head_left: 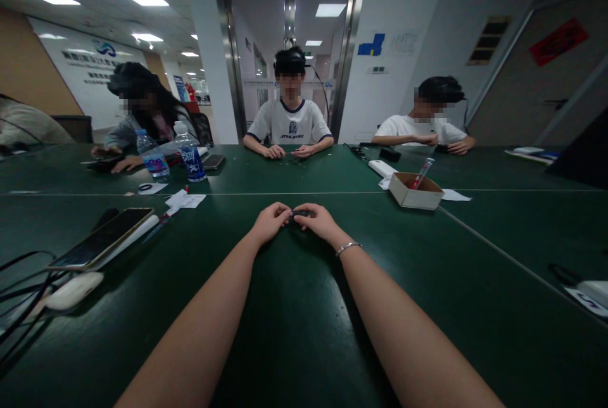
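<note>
Both my forearms stretch out over a dark green table. My left hand and my right hand meet in the middle, fingers curled and pinched on a small dark object held between them. What the object is cannot be made out. A thin metal bracelet circles my right wrist.
A phone lies on a white pad at left, with a white mouse and cables beside it. Two water bottles stand at far left. An open cardboard box with a pen sits at right. Three people sit across the table.
</note>
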Motion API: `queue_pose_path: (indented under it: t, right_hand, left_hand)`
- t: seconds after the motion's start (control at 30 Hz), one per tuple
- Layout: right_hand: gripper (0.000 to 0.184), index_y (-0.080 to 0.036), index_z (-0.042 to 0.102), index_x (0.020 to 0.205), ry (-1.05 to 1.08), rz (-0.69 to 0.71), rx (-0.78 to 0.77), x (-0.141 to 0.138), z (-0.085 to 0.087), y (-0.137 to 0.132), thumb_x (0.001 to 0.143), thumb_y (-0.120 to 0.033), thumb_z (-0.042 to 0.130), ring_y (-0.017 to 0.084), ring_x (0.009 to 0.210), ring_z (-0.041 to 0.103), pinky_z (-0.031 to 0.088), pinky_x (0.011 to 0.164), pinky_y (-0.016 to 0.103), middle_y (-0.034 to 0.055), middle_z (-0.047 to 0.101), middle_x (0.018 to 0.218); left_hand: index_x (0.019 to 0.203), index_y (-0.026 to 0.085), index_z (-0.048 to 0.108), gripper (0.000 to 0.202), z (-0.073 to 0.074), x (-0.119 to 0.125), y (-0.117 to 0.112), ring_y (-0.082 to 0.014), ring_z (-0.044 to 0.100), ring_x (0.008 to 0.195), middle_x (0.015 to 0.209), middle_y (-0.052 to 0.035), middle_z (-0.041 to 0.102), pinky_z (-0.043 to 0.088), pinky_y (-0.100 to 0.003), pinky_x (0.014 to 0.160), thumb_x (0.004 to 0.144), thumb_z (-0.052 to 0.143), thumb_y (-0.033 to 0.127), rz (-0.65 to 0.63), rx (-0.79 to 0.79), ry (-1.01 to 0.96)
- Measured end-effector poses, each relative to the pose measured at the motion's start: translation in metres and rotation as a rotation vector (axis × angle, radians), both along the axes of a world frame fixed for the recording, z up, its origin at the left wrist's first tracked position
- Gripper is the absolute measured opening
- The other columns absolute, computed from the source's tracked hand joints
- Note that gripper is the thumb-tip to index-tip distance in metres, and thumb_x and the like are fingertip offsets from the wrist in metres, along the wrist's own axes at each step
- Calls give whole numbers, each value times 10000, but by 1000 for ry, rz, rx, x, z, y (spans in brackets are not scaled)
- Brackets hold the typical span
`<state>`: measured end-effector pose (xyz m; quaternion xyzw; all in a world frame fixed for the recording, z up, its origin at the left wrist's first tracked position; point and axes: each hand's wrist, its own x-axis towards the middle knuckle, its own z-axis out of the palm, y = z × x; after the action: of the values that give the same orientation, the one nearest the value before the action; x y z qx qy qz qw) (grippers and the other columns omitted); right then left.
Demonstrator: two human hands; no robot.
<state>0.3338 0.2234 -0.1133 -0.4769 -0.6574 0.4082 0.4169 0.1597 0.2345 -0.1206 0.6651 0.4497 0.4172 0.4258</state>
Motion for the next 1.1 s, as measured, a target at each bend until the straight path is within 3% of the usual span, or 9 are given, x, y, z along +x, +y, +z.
queue_pose_path:
  t: [0.13,0.3,0.67,0.87,1.1]
  right_hand:
    - [138,-160,696,920,246,39,-62,4,-2,3,788,-197,678,104,591,588,513,586,239,28,644,838]
    - [258,-169,683,962,370,38,-108,6,-5,6,712,-171,745,120,653,614,533,645,255,18,638,832]
    - [345,-163,671,950,346,60,-80,9,-4,5,612,-148,742,157,791,620,481,766,292,26,670,833]
    - [360,-171,663,928,324,-3,-41,9,-7,7,578,-176,749,172,847,608,466,818,313,24,657,869]
    - [388,-178,670,956,297,1,-58,11,-7,6,584,-212,774,177,866,600,462,825,315,29,654,886]
  left_hand:
    - [898,140,594,207,0,1,0,-116,578,645,718,-22,609,451,-218,591,825,576,333,27,-13,-44]
    - [909,142,564,214,3,2,0,-85,505,484,625,11,560,383,-183,454,854,537,347,45,-61,-73]
    - [835,149,534,199,3,1,1,-81,501,433,582,9,579,351,-168,396,876,538,343,120,-74,-49]
    - [804,139,537,280,6,2,0,-83,511,419,551,2,577,364,-167,399,874,561,410,179,-126,-53]
    - [830,138,538,192,6,2,0,-95,542,430,573,-5,599,374,-170,388,910,507,310,162,-138,-49]
